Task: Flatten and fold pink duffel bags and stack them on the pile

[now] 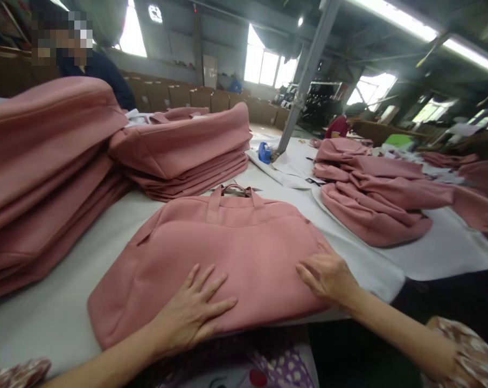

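A pink bag with two short handles lies flat on the white-covered table in front of me, its handles pointing away. My left hand rests on the lower middle of the bag, palm down with the fingers spread. At the bag's right side, my right hand has its fingers curled and closed on the edge of the fabric. Some of the right fingertips are hidden behind the hand.
Tall stacks of pink bags stand to the left. More pink pieces lie heaped at the right. A blue tape dispenser sits near a grey post. One person is behind the left stack, another farther back.
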The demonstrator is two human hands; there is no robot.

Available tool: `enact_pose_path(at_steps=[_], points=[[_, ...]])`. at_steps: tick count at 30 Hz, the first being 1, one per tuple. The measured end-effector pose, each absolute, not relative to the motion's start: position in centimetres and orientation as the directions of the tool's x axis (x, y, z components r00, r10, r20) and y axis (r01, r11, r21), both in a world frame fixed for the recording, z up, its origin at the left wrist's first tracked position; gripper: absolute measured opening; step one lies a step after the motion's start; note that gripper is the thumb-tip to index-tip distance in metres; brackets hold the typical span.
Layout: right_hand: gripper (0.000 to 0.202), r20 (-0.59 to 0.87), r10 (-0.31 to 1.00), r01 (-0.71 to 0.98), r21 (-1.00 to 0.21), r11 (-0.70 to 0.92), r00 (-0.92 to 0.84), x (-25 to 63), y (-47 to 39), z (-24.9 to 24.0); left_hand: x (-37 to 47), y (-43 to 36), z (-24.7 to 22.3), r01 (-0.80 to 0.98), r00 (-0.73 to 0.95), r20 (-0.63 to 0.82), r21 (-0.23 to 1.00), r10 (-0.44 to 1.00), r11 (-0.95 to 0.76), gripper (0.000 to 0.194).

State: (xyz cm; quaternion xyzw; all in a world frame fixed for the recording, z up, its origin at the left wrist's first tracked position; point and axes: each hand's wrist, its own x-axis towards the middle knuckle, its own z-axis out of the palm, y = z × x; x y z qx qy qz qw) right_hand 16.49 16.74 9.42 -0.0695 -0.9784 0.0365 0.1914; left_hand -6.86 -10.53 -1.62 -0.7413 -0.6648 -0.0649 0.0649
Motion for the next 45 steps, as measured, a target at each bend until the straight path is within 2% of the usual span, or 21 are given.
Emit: enact_pose_path(at_steps=[2, 4, 7, 8, 12, 15, 18, 20, 23, 25, 27, 29, 31, 33, 34, 36, 38, 40, 43, 45], points=[[0.036, 0.428, 0.116, 0.131, 0.007, 0.991, -0.896, 14.4, 17.6, 10.6, -7.0, -10.6, -1.7, 0.993, 0.115, 0.200, -0.054, 0.973, -0.106, 0.058], [0.048, 0.386, 0.072, 0.135, 0.138, 0.981, -0.920, 14.2, 18.8, 9.7, -7.1, -10.7, -1.7, 0.988, 0.134, 0.227, -0.108, 0.965, -0.112, 0.059], [0.060, 0.227, 0.077, 0.142, 0.286, 0.948, -0.971, 16.8, 20.9, 4.9, -7.2, -10.9, -1.6, 0.975, 0.176, 0.254, -0.175, 0.951, -0.133, 0.061], [0.064, 0.231, 0.086, 0.157, 0.311, 0.937, -0.969, 18.0, 21.6, 3.1, -7.2, -10.9, -1.6, 0.973, 0.185, 0.255, -0.185, 0.949, -0.140, 0.062], [0.070, 0.243, 0.161, 0.235, 0.314, 0.920, -0.957, 20.6, 23.2, -1.7, -7.0, -10.5, -1.2, 0.980, 0.157, 0.258, -0.161, 0.953, -0.118, 0.064], [0.070, 0.253, 0.136, 0.214, 0.312, 0.926, -0.958, 20.4, 23.5, -1.9, -7.1, -10.1, -0.6, 0.977, 0.153, 0.268, -0.187, 0.951, -0.104, 0.063], [0.071, 0.270, 0.099, 0.192, 0.344, 0.919, -0.958, 20.2, 23.9, -1.6, -7.7, -10.5, 0.0, 0.956, 0.199, 0.340, -0.275, 0.919, -0.105, 0.059], [0.072, 0.289, 0.066, 0.179, 0.384, 0.906, -0.955, 20.3, 24.3, -1.8, -8.7, -11.6, 0.0, 0.939, 0.155, 0.383, -0.344, 0.911, -0.015, 0.059], [0.074, 0.326, 0.043, 0.184, 0.415, 0.891, -0.944, 20.6, 24.7, -2.6, -10.7, -14.0, -1.0, 0.886, -0.042, 0.433, -0.401, 0.901, 0.234, 0.066], [0.074, 0.339, 0.057, 0.195, 0.388, 0.901, -0.939, 20.7, 25.0, -3.1, -11.9, -15.4, -2.3, 0.850, -0.198, 0.488, -0.346, 0.850, 0.397, 0.063], [0.075, 0.346, 0.086, 0.203, 0.321, 0.925, -0.934, 20.9, 25.4, -3.8, -12.8, -16.1, -3.6, 0.800, -0.410, 0.504, -0.201, 0.760, 0.566, 0.055], [0.078, 0.382, 0.133, 0.229, 0.219, 0.948, -0.915, 21.1, 25.8, -4.9, -13.2, -16.4, -4.7, 0.681, -0.635, 0.470, -0.036, 0.613, 0.732, 0.057], [0.081, 0.453, 0.250, 0.317, 0.075, 0.946, -0.855, 21.4, 26.4, -6.3, -13.3, -16.5, -5.5, 0.551, -0.775, 0.418, 0.082, 0.473, 0.830, 0.067], [0.085, 0.503, 0.473, 0.475, -0.135, 0.870, -0.724, 21.5, 26.7, -7.5, -13.4, -16.6, -5.8, 0.451, -0.842, 0.390, 0.128, 0.374, 0.883, 0.073], [0.087, 0.482, 0.590, 0.545, -0.248, 0.801, -0.648, 21.5, 26.7, -7.8, -13.5, -16.7, -5.7, 0.441, -0.848, 0.373, 0.104, 0.377, 0.891, 0.072], [0.092, 0.378, 0.752, 0.623, -0.422, 0.659, -0.540, 21.2, 26.5, -7.7, -13.6, -16.6, -5.0, 0.473, -0.830, 0.318, -0.036, 0.459, 0.880, 0.059], [0.097, 0.266, 0.811, 0.651, -0.490, 0.580, -0.522, 20.7, 25.9, -6.5, -13.5, -16.5, -3.6, 0.511, -0.807, 0.220, -0.202, 0.548, 0.835, 0.047], [0.100, 0.204, 0.829, 0.684, -0.481, 0.548, -0.521, 20.4, 25.4, -5.2, -13.2, -16.3, -2.2, 0.526, -0.809, 0.120, -0.287, 0.575, 0.801, 0.047], [0.101, 0.177, 0.844, 0.743, -0.408, 0.531, -0.506, 21.2, 25.3, -4.7, -12.4, -16.7, -1.0, 0.546, -0.808, 0.049, -0.313, 0.588, 0.777, 0.048], [0.085, 0.241, 0.778, 0.707, -0.327, 0.627, -0.580, 22.5, 25.7, -5.8, -11.8, -17.2, -1.1, 0.570, -0.786, 0.056, -0.321, 0.616, 0.757, 0.050]])
